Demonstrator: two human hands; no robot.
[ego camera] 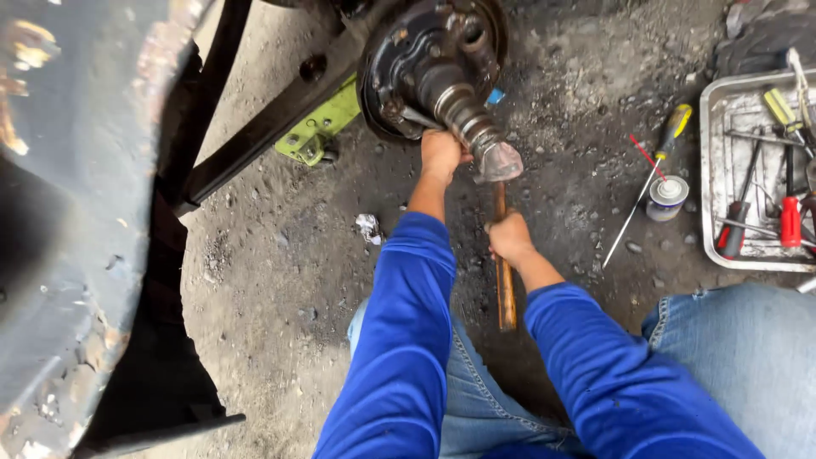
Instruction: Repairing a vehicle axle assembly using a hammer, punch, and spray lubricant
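Vehicle body panel [68, 229] is filling the whole left edge, grey, flaking and rusting; a black suspension arm [255, 136] is running diagonally from it to the hub, with a lime-green jack stand [319, 129] sitting under it; open gritty ground [280, 255] is lying between the panel and the person's legs, so there is free room on the left and below the hub; to the right the ground is staying open as far as the metal tool tray [718, 187], which is sitting at the right edge, well apart from the hands.

Axle spindle [463, 106] is sticking out of the dark round backing plate [425, 51] at top centre, pointing down and right; it is looking greasy, stepped, with ribbed rings and a pale glossy tip [500, 161].

Left hand [442, 155] is closing around the spindle from below, just beside the tip; how much the fingers are wrapping I cannot tell exactly. Right hand [510, 238] is gripping a wooden handle [505, 272] in a closed fist, mid-shaft, handle running near vertical with its top end touching or passing just under the spindle tip; the tool's head is hidden.

Yellow-handled screwdriver [671, 132], a small tin [667, 197] and a thin red-tipped rod [642, 153] are lying on the ground just left of the tray; red-handled screwdrivers [790, 217] are lying inside it.
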